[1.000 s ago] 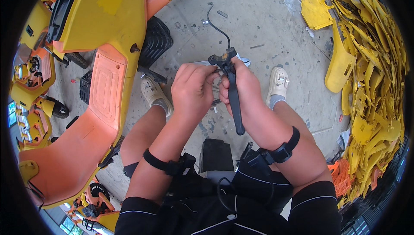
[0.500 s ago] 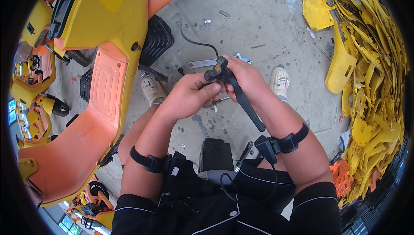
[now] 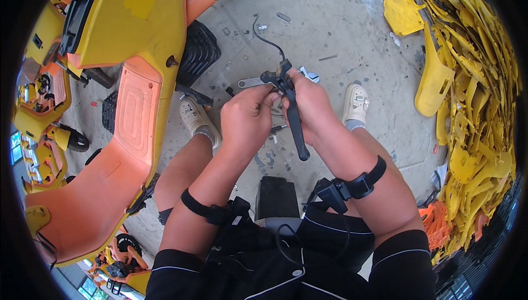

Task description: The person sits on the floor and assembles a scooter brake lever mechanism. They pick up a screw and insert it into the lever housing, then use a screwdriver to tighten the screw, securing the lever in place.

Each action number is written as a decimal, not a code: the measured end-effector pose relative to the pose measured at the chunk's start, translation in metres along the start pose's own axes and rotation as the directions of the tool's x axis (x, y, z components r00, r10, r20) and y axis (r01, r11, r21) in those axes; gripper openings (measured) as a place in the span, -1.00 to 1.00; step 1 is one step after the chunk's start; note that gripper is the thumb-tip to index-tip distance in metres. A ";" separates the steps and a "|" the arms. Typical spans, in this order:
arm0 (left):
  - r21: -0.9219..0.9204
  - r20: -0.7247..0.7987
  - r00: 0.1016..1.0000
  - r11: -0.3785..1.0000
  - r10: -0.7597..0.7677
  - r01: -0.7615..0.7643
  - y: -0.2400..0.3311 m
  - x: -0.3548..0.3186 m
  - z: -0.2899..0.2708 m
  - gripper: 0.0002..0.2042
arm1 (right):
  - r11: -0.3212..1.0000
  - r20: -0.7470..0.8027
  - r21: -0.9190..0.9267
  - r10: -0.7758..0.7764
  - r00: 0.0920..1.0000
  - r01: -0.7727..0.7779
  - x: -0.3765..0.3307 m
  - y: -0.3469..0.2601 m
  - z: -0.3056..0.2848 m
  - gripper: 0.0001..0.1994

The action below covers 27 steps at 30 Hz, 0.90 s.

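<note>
A black brake lever (image 3: 296, 127) with a clamp bracket at its upper end is in my right hand (image 3: 312, 102), which is closed around the bracket side. Its long blade points down toward me. A thin black cable (image 3: 268, 41) runs from the bracket's top and curves away. My left hand (image 3: 247, 114) is closed in a pinch, thumb against curled fingers, right at the bracket's left underside. What sits between those fingertips is hidden. Beyond the hands, a wrench (image 3: 250, 83) lies on the floor, partly behind my left hand.
A yellow and orange scooter body (image 3: 137, 96) stands close on my left, with a black basket (image 3: 201, 47) beside it. Yellow plastic panels (image 3: 467, 107) are piled high at the right. A black box (image 3: 276, 198) is between my legs. Small metal parts (image 3: 262, 27) lie on the concrete floor.
The brake lever has turned so that its blade points more straight down. The cable's free end has swung right. My left hand has tipped over and its fingers are more curled.
</note>
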State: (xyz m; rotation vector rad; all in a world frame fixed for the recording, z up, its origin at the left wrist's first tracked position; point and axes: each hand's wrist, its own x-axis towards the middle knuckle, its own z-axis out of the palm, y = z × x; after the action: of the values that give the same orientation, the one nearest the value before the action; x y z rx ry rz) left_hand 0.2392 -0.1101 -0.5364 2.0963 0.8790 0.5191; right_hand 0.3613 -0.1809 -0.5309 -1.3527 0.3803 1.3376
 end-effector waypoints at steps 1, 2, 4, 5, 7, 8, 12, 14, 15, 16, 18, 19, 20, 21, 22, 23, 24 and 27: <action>-0.017 0.006 1.000 1.000 0.020 -0.020 -0.002 0.000 0.000 -0.85 | 1.000 0.007 -0.014 -0.021 1.000 0.021 -0.002 0.000 0.000 -0.67; -0.032 0.009 0.999 0.999 0.040 -0.040 -0.005 0.000 -0.001 -0.86 | 0.999 0.017 -0.028 -0.041 0.999 0.042 -0.004 0.000 0.000 -0.66; -0.162 0.123 0.992 0.987 0.005 0.016 -0.010 0.003 -0.007 -0.88 | 0.989 0.070 -0.104 -0.102 0.992 0.108 -0.003 -0.002 -0.002 -0.65; -0.266 0.239 0.970 0.958 -0.037 0.102 -0.013 0.005 -0.013 -0.88 | 0.974 0.114 -0.163 -0.139 0.984 0.157 0.000 -0.005 -0.008 -0.64; -0.391 0.433 0.895 0.873 -0.105 0.291 -0.014 0.008 -0.020 -0.86 | 0.943 0.173 -0.248 -0.183 0.968 0.222 0.001 -0.007 -0.011 -0.63; -0.416 0.508 0.850 0.824 -0.141 0.385 -0.013 0.007 -0.022 -0.84 | 0.931 0.188 -0.279 -0.189 0.964 0.237 0.000 -0.008 -0.011 -0.62; -0.415 0.807 0.588 0.650 -0.060 0.636 -0.017 0.012 -0.036 -0.77 | 0.889 0.261 -0.363 -0.191 0.946 0.279 0.002 -0.008 -0.016 -0.60; -0.437 0.814 0.580 0.631 -0.025 0.641 -0.014 0.013 -0.042 -0.77 | 0.870 0.303 -0.402 -0.167 0.938 0.285 0.002 -0.012 -0.018 -0.59; -0.448 0.817 0.577 0.622 -0.008 0.643 -0.013 0.014 -0.044 -0.76 | 0.860 0.324 -0.420 -0.155 0.933 0.289 0.001 -0.015 -0.017 -0.59; -0.448 0.822 0.569 0.611 -0.005 0.653 -0.011 0.012 -0.046 -0.76 | 0.868 0.365 -0.415 -0.117 0.924 0.274 -0.002 -0.017 -0.017 -0.60; -0.450 0.835 0.551 0.588 0.009 0.672 -0.008 0.009 -0.047 -0.76 | 0.880 0.437 -0.409 -0.043 0.898 0.241 -0.008 -0.021 -0.018 -0.62; -0.461 0.826 0.563 0.603 0.024 0.651 -0.008 0.010 -0.047 -0.77 | 0.880 0.437 -0.403 -0.055 0.898 0.250 -0.008 -0.020 -0.018 -0.62; -0.471 0.819 0.573 0.617 0.040 0.630 -0.008 0.010 -0.047 -0.77 | 0.881 0.437 -0.395 -0.067 0.897 0.259 -0.008 -0.019 -0.018 -0.63; -0.481 0.811 0.583 0.631 0.056 0.608 -0.008 0.010 -0.046 -0.77 | 0.882 0.437 -0.387 -0.080 0.896 0.268 -0.007 -0.018 -0.018 -0.63; -0.490 0.785 0.619 0.634 0.023 0.598 -0.011 0.008 -0.043 -0.77 | 0.882 0.415 -0.381 -0.104 0.904 0.276 -0.006 -0.017 -0.017 -0.63; -0.500 0.756 0.654 0.637 -0.009 0.587 -0.016 0.004 -0.037 -0.78 | 0.882 0.391 -0.376 -0.127 0.912 0.284 -0.005 -0.016 -0.016 -0.63; -0.509 0.725 0.687 0.640 -0.041 0.576 -0.019 0.000 -0.033 -0.79 | 0.882 0.367 -0.371 -0.150 0.918 0.292 -0.004 -0.014 -0.016 -0.63; -0.528 0.643 0.749 0.618 -0.157 0.583 -0.016 -0.004 -0.022 -0.83 | 0.907 0.308 -0.297 -0.205 0.929 0.299 0.000 -0.007 -0.015 -0.64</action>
State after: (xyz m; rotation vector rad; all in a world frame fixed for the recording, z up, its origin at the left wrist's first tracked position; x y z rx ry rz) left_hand 0.2166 -0.0951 -0.5359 1.1595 0.6174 -0.0223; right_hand 0.3743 -0.1911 -0.5324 -1.4166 -0.2210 1.3817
